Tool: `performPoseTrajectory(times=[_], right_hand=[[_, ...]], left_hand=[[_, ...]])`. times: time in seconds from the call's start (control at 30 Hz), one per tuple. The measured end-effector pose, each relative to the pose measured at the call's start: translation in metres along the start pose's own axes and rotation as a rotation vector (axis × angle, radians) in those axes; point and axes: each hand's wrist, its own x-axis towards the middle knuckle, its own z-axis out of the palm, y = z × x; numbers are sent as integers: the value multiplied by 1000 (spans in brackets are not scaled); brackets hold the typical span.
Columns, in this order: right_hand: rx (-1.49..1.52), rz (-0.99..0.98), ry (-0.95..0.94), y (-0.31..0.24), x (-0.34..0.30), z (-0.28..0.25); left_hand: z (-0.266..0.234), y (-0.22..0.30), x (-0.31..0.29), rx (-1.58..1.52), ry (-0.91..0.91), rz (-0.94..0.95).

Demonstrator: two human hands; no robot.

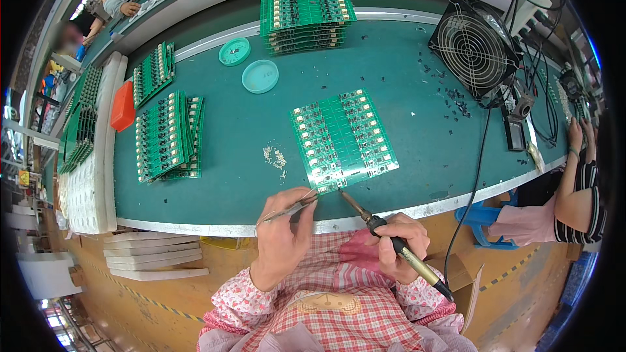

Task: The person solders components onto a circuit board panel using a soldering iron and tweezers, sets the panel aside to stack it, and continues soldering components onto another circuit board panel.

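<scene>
A green circuit board panel (342, 135) with rows of small parts lies on the bench in front of me. My right hand (403, 242) grips a soldering iron (417, 262), its tip at the panel's near edge. In my left hand (283, 238), closed near the panel's lower left corner, is a pair of metal tweezers (287, 211). The tweezers' points come close to that corner; whether they hold a part is too small to tell. Left of the panel, tiny pale components (276, 158) are scattered in a small heap.
Stacked circuit boards stand at the back (306, 10) and left (163, 140). Two turquoise round dishes (260, 76) and a red box (122, 105) sit nearby. A black fan (475, 45) and loose black bits (458, 103) are at right. The iron's cord (475, 186) crosses the bench edge. Other people work around.
</scene>
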Motion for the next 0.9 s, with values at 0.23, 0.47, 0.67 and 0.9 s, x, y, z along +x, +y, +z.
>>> performPoseTrajectory(times=[0.23,0.47,0.67,0.9], right_hand=[[-345,-9,64,2,15,-12],[-784,126,-13,12,46,-7],[-658,258,112,8,48,6],[160,575,419,8,64,30]], left_hand=[[-7,2,0,-52,38,-60],[-5,-3,-2,-103,-69,-22],[-3,-4,-1,-118,-38,-49],[-12,-4,-1,-140,-44,-54]])
